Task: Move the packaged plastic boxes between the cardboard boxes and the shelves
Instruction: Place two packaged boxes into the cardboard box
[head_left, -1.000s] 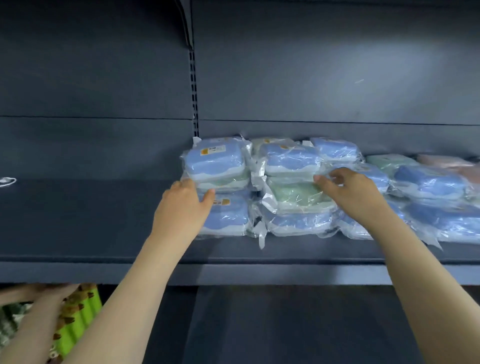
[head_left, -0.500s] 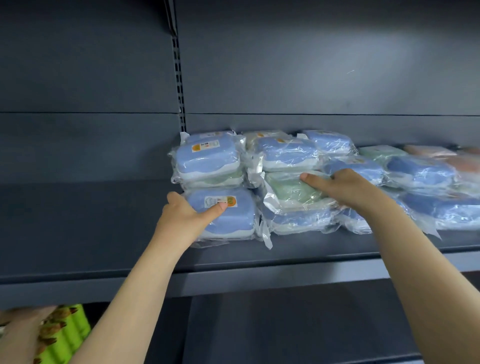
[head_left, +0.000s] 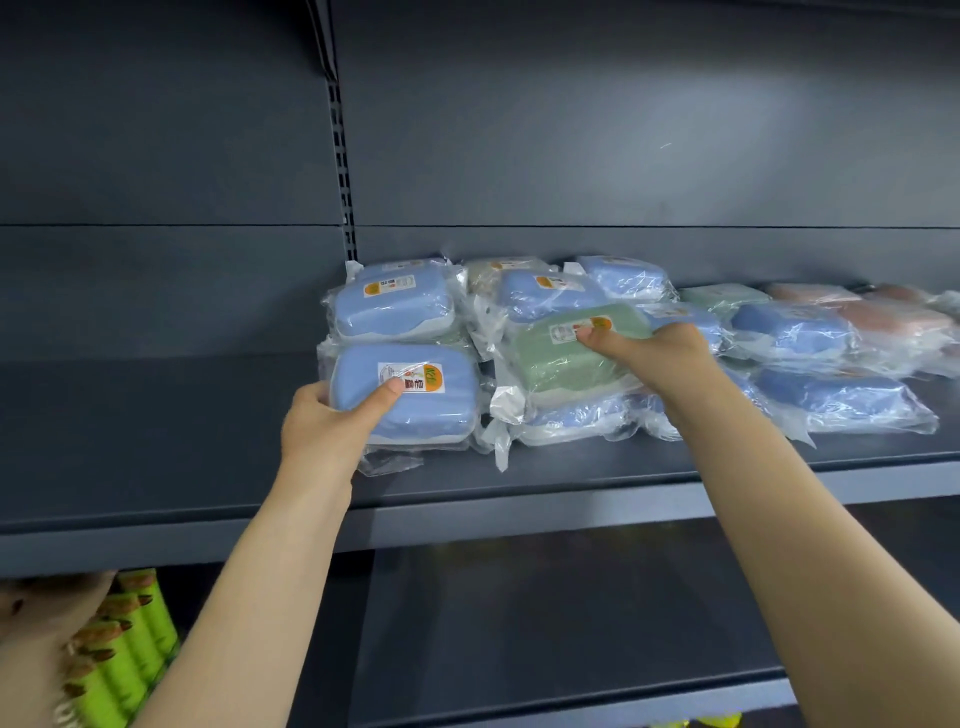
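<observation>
bottles (head_left: 140, 639): green, stood in a row at the lower left under the shelf; their tops are touched by another person's hand (head_left: 47, 597).
lower shelf (head_left: 571, 623): a dark board, seen between the two forearms.
shelf (head_left: 156, 441): dark grey; the wrapped boxes are carried on its middle and right.
left hand (head_left: 332, 421): curled round the left end of the blue box, with the thumb pressed on top just beside the label; the fingers are hidden behind it.
blue box (head_left: 410, 395): wrapped in clear film, at the front left of the pile and tilted toward the camera; whether it is lifted off the shelf cannot be told.
right hand (head_left: 654, 353): the green box is gripped at its right end, with the thumb laid across the label.
green box (head_left: 566, 353): film-wrapped and tilted, held on top of the middle stack.
pile (head_left: 841, 400): more blue boxes are stacked behind and to the right.
pink boxes (head_left: 883, 317): set at the far right.
back panel (head_left: 623, 130): grey, crossed by a slotted upright (head_left: 343, 156).
</observation>
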